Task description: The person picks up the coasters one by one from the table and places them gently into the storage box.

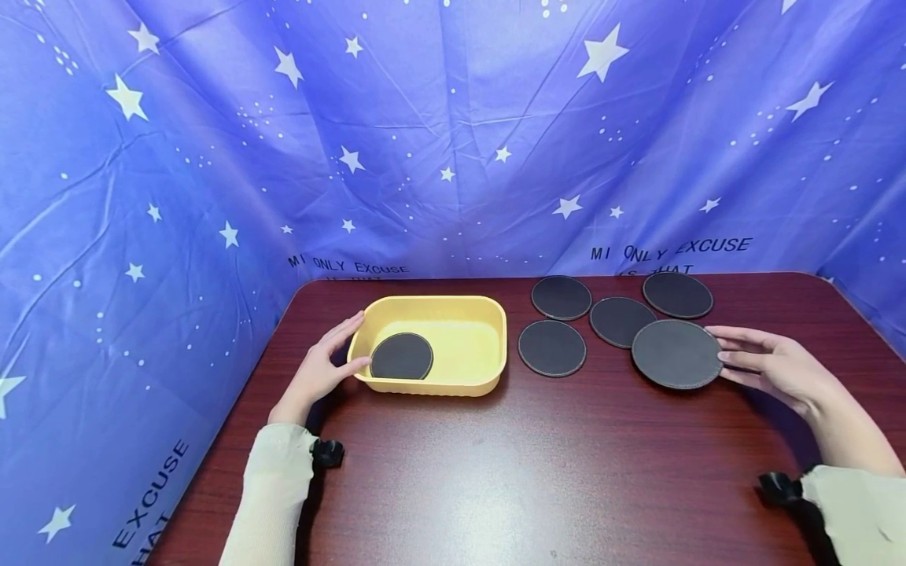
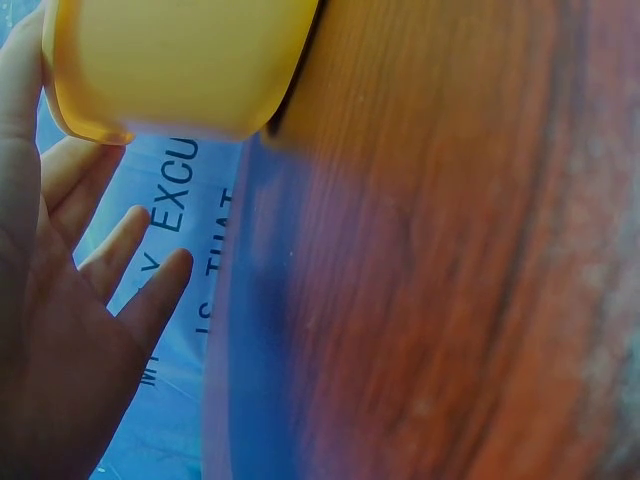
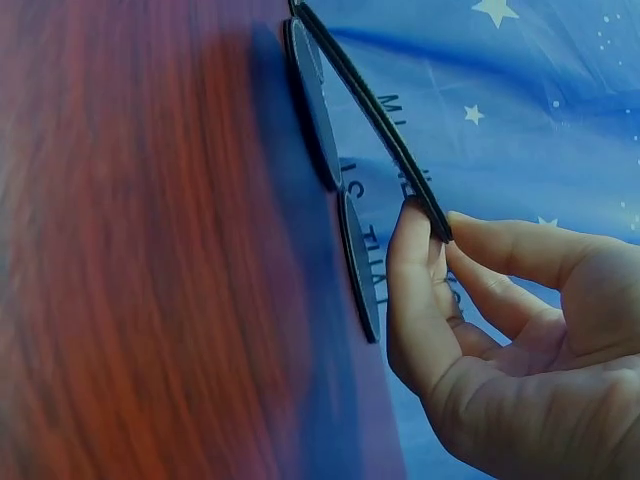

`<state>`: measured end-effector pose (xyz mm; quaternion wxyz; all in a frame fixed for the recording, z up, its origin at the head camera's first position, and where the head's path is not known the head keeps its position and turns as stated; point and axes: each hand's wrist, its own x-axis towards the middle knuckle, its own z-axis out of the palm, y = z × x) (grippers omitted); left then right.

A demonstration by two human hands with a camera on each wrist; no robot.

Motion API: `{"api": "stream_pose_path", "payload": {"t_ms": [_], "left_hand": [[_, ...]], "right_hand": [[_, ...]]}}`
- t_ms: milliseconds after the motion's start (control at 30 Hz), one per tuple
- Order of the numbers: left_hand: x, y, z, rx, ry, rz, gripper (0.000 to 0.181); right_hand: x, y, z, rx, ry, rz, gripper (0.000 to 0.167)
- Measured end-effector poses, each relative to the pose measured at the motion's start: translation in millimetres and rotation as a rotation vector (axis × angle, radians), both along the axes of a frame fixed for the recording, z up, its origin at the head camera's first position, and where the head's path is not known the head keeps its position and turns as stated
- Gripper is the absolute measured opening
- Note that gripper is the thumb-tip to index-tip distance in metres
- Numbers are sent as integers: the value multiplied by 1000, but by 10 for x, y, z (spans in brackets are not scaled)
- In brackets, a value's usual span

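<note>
My left hand (image 1: 322,369) holds the left end of a yellow plastic basin (image 1: 453,387), its thumb over the rim and its fingers along the outer side. Inside, one round black coaster (image 1: 401,356) leans against the basin's left part. In the left wrist view, the ring and little fingers of the hand (image 2: 80,290) extend away from the basin (image 2: 190,60). My right hand (image 1: 778,365) pinches another black coaster (image 1: 677,354) by its right edge. The right wrist view shows that coaster (image 3: 385,130) tilted and raised off the table, between thumb and fingers of the hand (image 3: 520,340).
Several more black coasters lie flat right of the basin, among them a front one (image 1: 552,347), a back one (image 1: 561,297), a middle one (image 1: 623,321) and a far right one (image 1: 677,294). A blue star-printed curtain (image 1: 453,141) hangs behind the dark red wooden table (image 1: 439,472).
</note>
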<state>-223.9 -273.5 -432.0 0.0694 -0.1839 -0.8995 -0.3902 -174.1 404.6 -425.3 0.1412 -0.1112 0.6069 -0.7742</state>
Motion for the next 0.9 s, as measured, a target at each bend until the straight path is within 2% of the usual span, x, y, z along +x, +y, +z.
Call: {"api": "stream_pose_path", "payload": {"t_ms": [300,600,900], "left_hand": [[11,8,11,7,-12,-3,74],[4,17,17,-3,-26,1,75],[-13,3,-8,-4,-19,0,76]], "right_hand": [[-94,-187,73,-26,3,17,51],[-164,-368,157,19,-12,-6,52],[-218,-554,220,-12,-19,5,48]]}}
